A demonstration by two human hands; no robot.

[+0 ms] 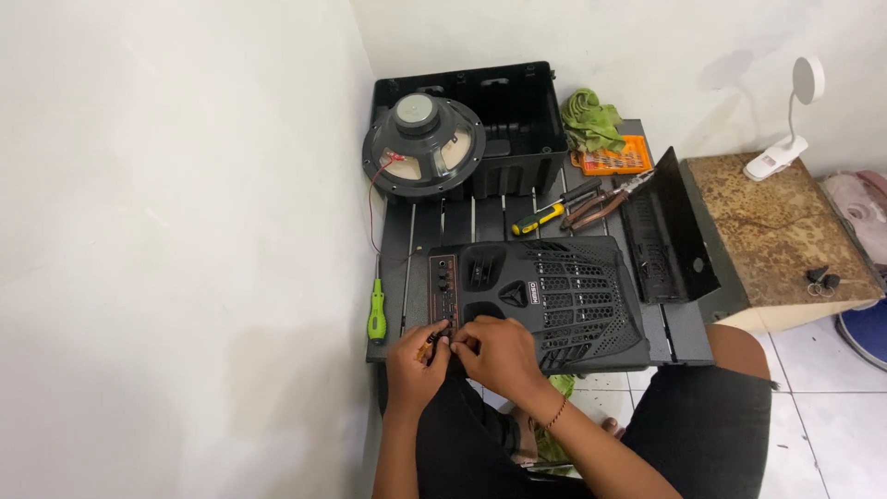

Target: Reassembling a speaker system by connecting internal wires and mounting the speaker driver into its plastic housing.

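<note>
Speaker grille [554,296] apparently lies crosswise.

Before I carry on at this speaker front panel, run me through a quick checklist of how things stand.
1. Both hands at the control strip: left hand and right hand meet at its near end: ok.
2. Front panel lying flat on the slatted table: ok.
3. Green screwdriver within reach beside the left hand: ok.
4. What the fingers pinch: cannot tell.
5. Loose speaker cone leaning on the black box, red wire trailing: not ok.
</note>
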